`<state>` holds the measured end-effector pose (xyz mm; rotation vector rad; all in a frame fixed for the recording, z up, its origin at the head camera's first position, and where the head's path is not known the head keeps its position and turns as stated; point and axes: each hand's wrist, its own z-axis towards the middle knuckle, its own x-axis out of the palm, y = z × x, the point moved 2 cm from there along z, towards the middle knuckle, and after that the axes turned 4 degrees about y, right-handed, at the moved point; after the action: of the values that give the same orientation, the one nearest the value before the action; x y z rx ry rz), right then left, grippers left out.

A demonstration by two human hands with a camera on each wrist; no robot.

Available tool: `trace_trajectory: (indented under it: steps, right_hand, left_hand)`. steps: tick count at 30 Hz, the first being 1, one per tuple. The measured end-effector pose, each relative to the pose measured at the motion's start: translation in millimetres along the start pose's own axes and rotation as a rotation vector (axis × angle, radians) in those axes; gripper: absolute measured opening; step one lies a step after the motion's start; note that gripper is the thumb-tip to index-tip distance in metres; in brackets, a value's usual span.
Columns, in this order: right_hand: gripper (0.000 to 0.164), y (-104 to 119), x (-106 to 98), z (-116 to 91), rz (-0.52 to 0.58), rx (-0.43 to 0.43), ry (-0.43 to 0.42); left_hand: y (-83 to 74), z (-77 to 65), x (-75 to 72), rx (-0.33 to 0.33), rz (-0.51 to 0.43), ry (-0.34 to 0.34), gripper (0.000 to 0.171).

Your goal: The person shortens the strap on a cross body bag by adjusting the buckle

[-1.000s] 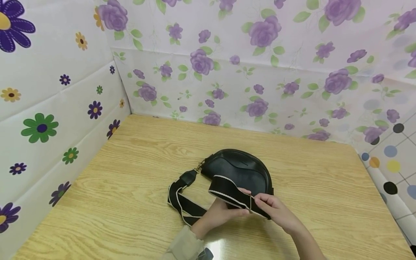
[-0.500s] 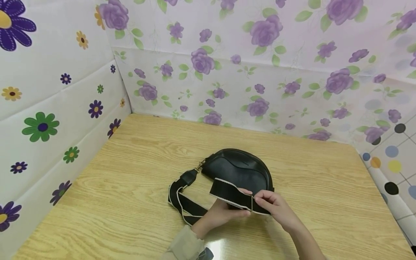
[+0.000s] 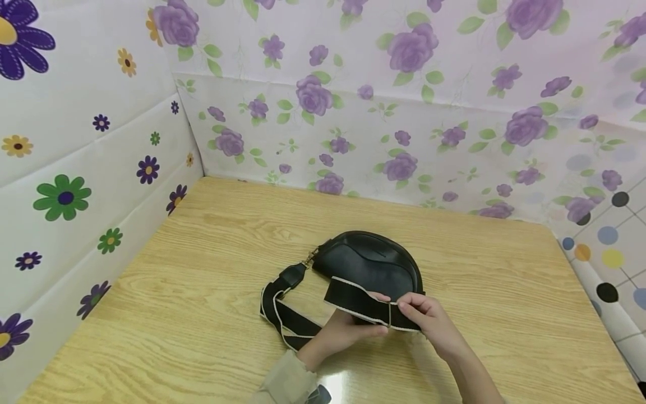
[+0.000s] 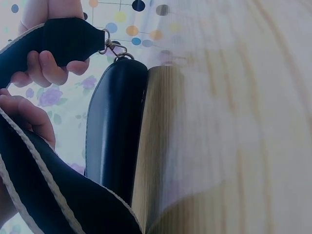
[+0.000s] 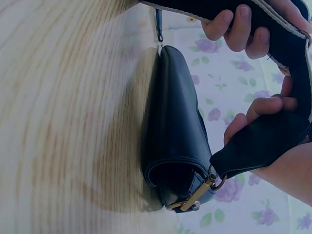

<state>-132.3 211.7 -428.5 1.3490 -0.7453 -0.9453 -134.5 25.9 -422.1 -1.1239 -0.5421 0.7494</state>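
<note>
Black webbing strap (image 3: 355, 295) pinched in left hand (image 3: 339, 338) and right hand (image 3: 431, 324) at metal slider (image 3: 390, 315), in front of half-moon bag (image 3: 370, 264), well inside surface's (image 3: 504, 269) side edges: best kept flat, eased evenly.

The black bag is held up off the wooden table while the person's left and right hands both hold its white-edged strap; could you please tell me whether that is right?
Not quite: the black bag is resting on the wooden table, as the head view shows. The left hand and right hand do both hold its white-edged strap.
</note>
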Motion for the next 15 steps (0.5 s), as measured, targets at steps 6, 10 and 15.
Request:
trace_trajectory:
  steps: [6, 10, 15]
  right_hand:
    - [0.020, 0.2, 0.4, 0.5, 0.032, -0.011, 0.015]
    - [0.020, 0.5, 0.9, 0.4, 0.048, -0.011, 0.011]
    - [0.022, 0.9, 1.5, 0.3, 0.072, -0.026, 0.012]
  left_hand:
    - [0.6, 0.3, 0.8, -0.019, 0.007, -0.014, 0.043]
    - [0.5, 0.3, 1.3, -0.032, 0.008, -0.017, 0.043]
    - [0.5, 0.8, 2.4, -0.036, 0.006, -0.022, 0.044]
